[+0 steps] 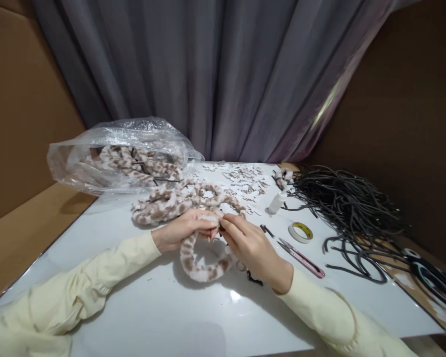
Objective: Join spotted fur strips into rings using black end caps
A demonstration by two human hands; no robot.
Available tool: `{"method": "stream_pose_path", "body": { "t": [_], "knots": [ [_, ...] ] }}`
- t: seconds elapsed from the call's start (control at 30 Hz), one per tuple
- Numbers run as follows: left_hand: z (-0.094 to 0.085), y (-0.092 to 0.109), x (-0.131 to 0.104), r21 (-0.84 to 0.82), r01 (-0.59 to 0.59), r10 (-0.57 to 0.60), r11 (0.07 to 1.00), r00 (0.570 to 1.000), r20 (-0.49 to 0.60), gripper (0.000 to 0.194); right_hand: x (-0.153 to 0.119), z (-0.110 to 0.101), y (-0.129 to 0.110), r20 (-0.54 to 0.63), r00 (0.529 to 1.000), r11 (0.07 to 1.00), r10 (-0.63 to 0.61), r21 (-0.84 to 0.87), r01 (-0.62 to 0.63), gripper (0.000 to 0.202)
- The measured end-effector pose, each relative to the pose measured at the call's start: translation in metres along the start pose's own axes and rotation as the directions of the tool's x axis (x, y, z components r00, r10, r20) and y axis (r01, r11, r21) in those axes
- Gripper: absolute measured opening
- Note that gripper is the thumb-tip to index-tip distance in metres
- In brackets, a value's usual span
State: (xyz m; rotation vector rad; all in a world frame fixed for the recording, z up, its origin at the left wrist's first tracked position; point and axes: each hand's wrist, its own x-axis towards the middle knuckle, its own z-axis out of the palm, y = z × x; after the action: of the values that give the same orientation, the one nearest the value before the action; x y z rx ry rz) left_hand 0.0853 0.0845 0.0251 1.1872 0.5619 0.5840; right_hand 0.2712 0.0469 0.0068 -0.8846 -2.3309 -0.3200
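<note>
A fluffy white-and-brown spotted fabric tube [201, 273] hangs in a loop below my hands, its ends brought together between them. My left hand [186, 228] is closed on one end of the tube. Close beside it, the fingers of my right hand [249, 243] are pinched at the same spot, by a small dark piece that I cannot make out clearly. Just behind my hands lies a pile of similar fluffy loops [159, 206]. Small dark bits [254, 278] lie on the table below my right hand.
A clear plastic bag [74, 163] with more fluffy loops stands back left. Metal bits [247, 173] are scattered behind my hands. On the right are a white bottle [277, 202], a tape roll [301, 232], pink thread snips [305, 260], black cords [349, 203] and dark-handled scissors [431, 277].
</note>
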Motion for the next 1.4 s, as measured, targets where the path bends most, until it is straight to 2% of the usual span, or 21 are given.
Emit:
{"method": "stream_pose_path", "body": {
  "t": [0.07, 0.17, 0.33, 0.47, 0.57, 0.77, 0.93, 1.07, 1.17, 1.27, 1.4],
  "knots": [
    [0.002, 0.005, -0.003, 0.043, 0.008, -0.008, 0.999, 1.000, 0.002, 0.013, -0.001, 0.000, -0.001, -0.059, 0.993, 0.993, -0.105, -0.058, 0.102, 0.024],
    [0.004, 0.013, -0.006, 0.121, 0.052, -0.050, 0.991, 0.999, -0.018, 0.014, 0.000, -0.003, -0.002, -0.075, 0.977, 0.977, -0.200, -0.083, 0.194, 0.024],
    [0.006, 0.020, -0.007, 0.254, 0.111, -0.099, 0.961, 0.993, -0.059, 0.021, 0.001, -0.007, -0.002, -0.036, 0.974, 0.974, -0.222, -0.056, 0.220, 0.022],
    [0.003, 0.026, -0.010, 0.404, 0.164, -0.128, 0.900, 0.985, -0.116, 0.028, 0.001, -0.008, -0.003, -0.047, 0.967, 0.965, -0.251, -0.084, 0.247, 0.019],
    [0.003, 0.030, -0.014, 0.481, 0.186, -0.146, 0.857, 0.982, -0.120, 0.034, 0.002, -0.008, -0.003, -0.055, 0.964, 0.964, -0.260, -0.081, 0.255, 0.016],
    [0.008, 0.031, -0.017, 0.619, 0.137, -0.072, 0.773, 0.989, -0.130, 0.034, -0.001, -0.005, 0.000, -0.046, 0.972, 0.973, -0.229, -0.042, 0.227, 0.017],
    [0.006, 0.027, -0.015, 0.612, 0.131, -0.039, 0.780, 0.986, -0.161, 0.036, -0.003, -0.003, 0.003, -0.022, 0.983, 0.984, -0.180, -0.007, 0.180, 0.022],
    [0.007, 0.028, -0.014, 0.613, 0.170, -0.054, 0.771, 0.978, -0.203, 0.034, -0.002, -0.005, 0.002, -0.018, 0.978, 0.978, -0.208, -0.001, 0.208, 0.023],
    [0.010, 0.028, -0.014, 0.654, 0.126, -0.042, 0.746, 0.989, -0.142, 0.037, -0.002, -0.006, 0.002, -0.034, 0.974, 0.975, -0.223, -0.003, 0.223, 0.024],
    [0.011, 0.023, -0.011, 0.741, 0.064, 0.023, 0.668, 0.994, -0.107, 0.041, -0.001, -0.006, 0.001, -0.030, 0.976, 0.976, -0.218, -0.023, 0.217, 0.023],
    [0.008, 0.014, -0.008, 0.839, 0.044, 0.134, 0.542, 0.981, -0.138, 0.042, -0.001, -0.004, 0.002, -0.034, 0.973, 0.973, -0.229, -0.024, 0.229, 0.023]
  ]
}}
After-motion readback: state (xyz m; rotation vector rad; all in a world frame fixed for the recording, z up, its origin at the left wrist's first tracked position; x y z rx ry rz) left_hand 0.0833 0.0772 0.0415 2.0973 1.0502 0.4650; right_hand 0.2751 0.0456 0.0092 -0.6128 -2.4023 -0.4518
